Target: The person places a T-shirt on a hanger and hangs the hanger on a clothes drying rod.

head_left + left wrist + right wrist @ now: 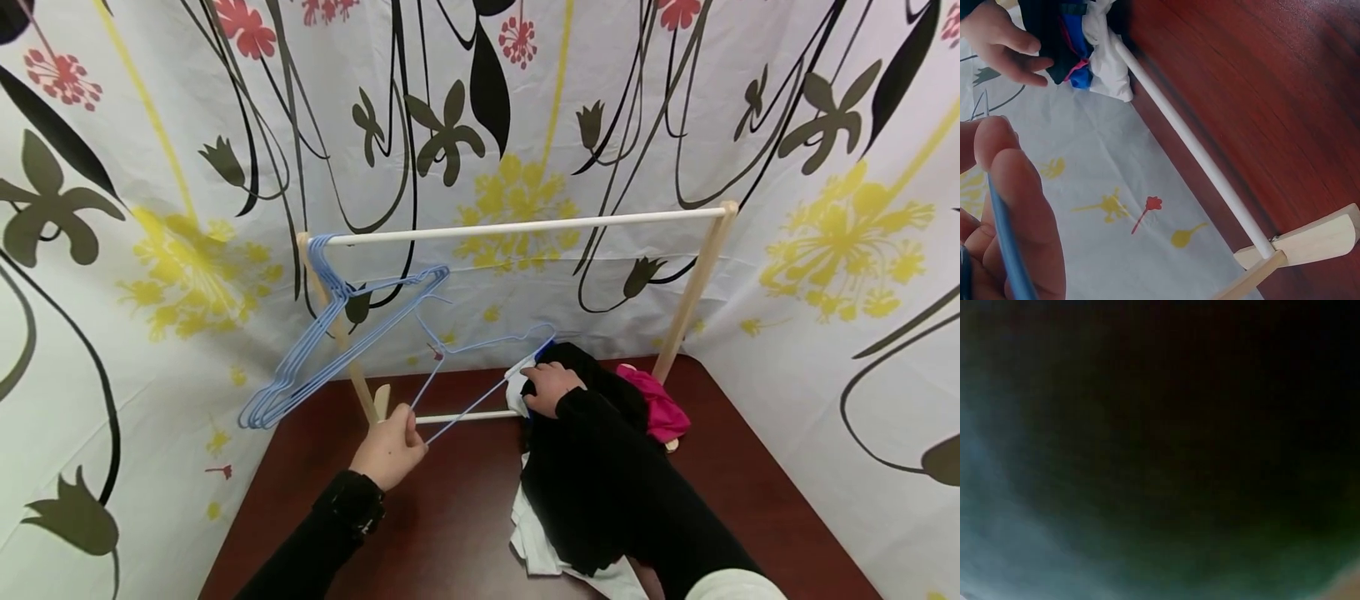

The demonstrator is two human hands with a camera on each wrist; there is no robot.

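Observation:
My left hand (390, 450) pinches a blue wire hanger (467, 411) along its bottom bar, beside one corner. The hanger's far corner reaches the heaped clothes. My right hand (551, 387) rests near that end, by black cloth (603, 375) and white cloth (516, 398). In the left wrist view, its fingers (1019, 69) extend loosely beside the black, blue and white fabric. Dark cloth hangs below my right forearm, hard to separate from the black sleeve. The right wrist view is dark and blurred, with nothing distinct.
Several blue hangers (324, 267) hang at the left end of the rack's white top rail (525, 227). Pink cloth (656, 404) lies by the right post. White cloth (532, 533) spreads on the brown table (450, 517). A flowered curtain (480, 108) surrounds the table.

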